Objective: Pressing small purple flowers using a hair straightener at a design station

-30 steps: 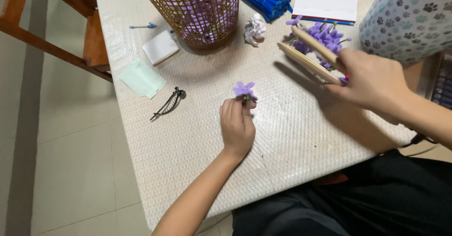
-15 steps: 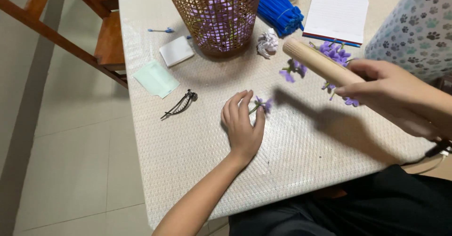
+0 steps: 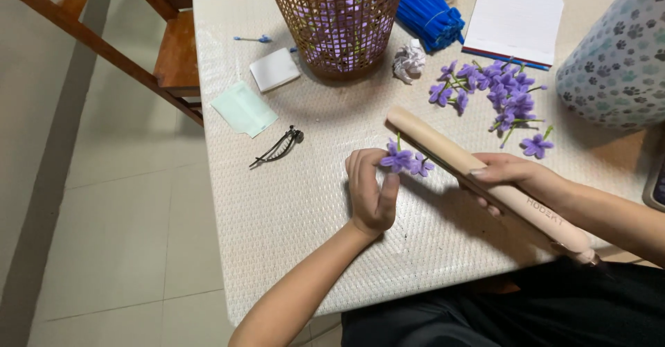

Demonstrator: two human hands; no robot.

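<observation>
— While the left hand (image 3: 372, 193) rests on the white textured tabletop (image 3: 291, 208), what is at its fingers?

— Two small purple flowers (image 3: 406, 161). The fingers (image 3: 361, 170) curl toward them and the thumb points up beside them. Whether they pinch a stem or only touch the petals, I cannot tell.

— And the right hand (image 3: 516, 179)?

— It is clamped around a long beige hair straightener (image 3: 485, 181), gripped about midway. The tool's tip lies just beside the flowers, on their far side, and its plates look closed.

— Taking those flowers as the landmark, what lies around them?

— Beyond them and to the right, well apart, is a loose pile of purple flowers (image 3: 495, 98) with green stems. Straight beyond stands a woven wicker basket (image 3: 336, 21) with more purple showing through its weave, and a crumpled paper ball (image 3: 409, 61) sits near its base. To the left lies a black hair clip (image 3: 277, 146), with a pale green packet (image 3: 244, 109) and a white square pad (image 3: 274, 69) farther off. Far beyond are a bundle of blue sticks (image 3: 429, 14) and a white notepad (image 3: 516, 18).
</observation>
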